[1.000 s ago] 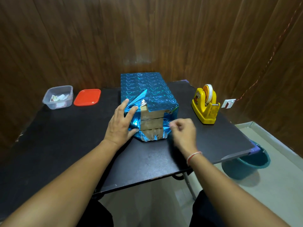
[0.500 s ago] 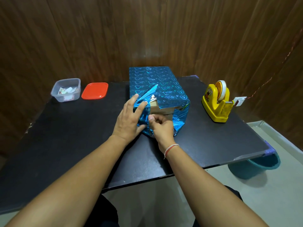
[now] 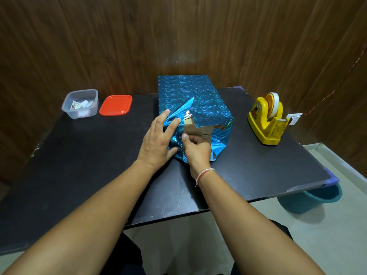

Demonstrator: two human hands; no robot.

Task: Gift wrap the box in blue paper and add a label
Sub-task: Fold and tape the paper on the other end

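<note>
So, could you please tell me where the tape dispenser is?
In the head view the tape dispenser stands on the table's right side, right of the box, clear of both hands.

We see both our forearms bare, no sleeves on them. Well back from the fingers (image 3: 195,138) of our right hand (image 3: 197,150), a thin red and white thread band (image 3: 204,173) circles the wrist. Our left hand (image 3: 156,142) wears nothing. Dark trousers (image 3: 127,259) cover our legs at the bottom edge.

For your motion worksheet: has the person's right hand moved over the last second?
Yes. The right hand moved left, away from the tape dispenser, onto the box's open end.
</note>
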